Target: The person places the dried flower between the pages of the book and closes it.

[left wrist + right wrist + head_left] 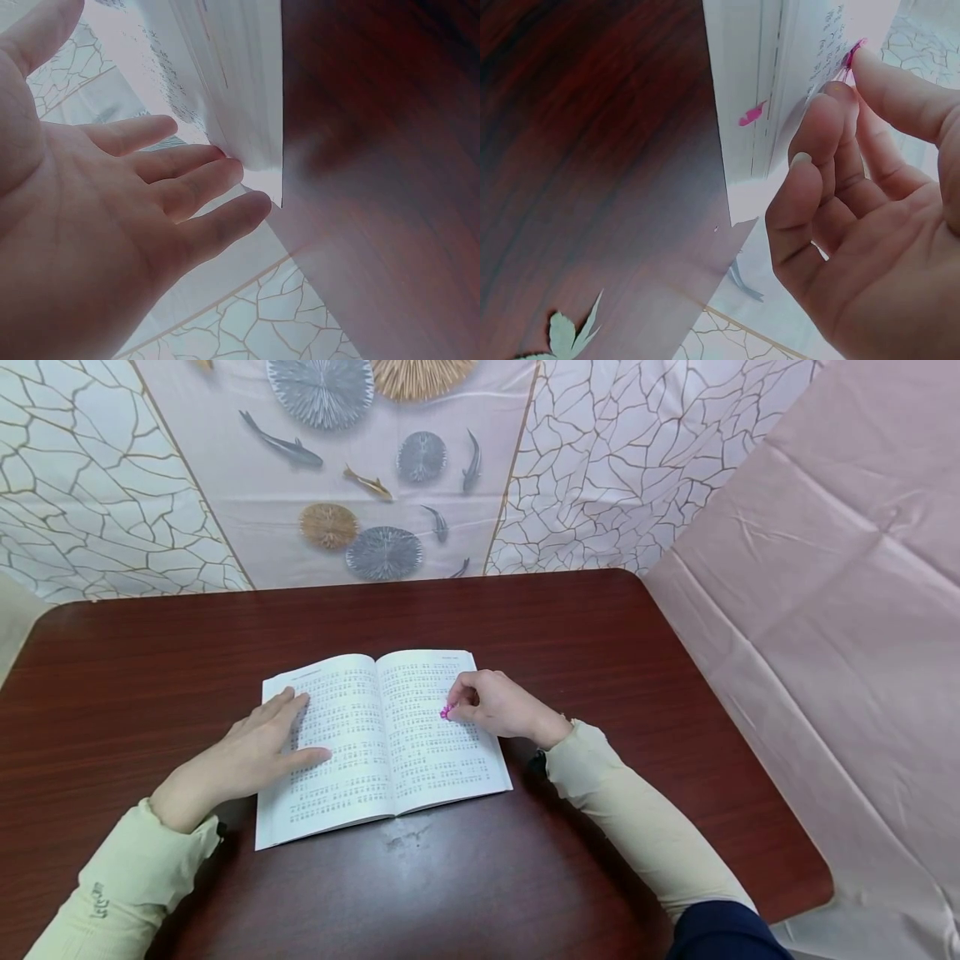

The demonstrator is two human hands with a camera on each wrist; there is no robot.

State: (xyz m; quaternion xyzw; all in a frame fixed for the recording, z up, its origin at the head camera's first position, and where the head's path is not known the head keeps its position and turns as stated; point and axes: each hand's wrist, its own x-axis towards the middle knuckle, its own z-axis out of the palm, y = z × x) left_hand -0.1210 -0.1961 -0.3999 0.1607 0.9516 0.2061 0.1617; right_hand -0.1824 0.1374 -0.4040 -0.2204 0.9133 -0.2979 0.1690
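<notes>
An open book (337, 785) with printed pages lies on the dark red-brown table. My left hand (247, 752) lies over the left page near its outer edge, fingers straight and thumb spread toward the middle. In the left wrist view, the fingertips (259, 204) of that hand reach the book's side. Thumb and fingers of my right hand (504, 703) pinch a small bright pink flower-like piece (447, 711) against the right page. The right wrist view shows this pink piece (855, 52) at the thumb tip, with the other fingers curled.
A separate pink bit (751, 114) shows on the book's page edges. Low in the right wrist view, a pale leaf-shaped thing (564, 334) lies on the table (600, 643). Patterned cloth (420, 410) hangs behind the table, and plain pinkish cloth (840, 568) along its right side.
</notes>
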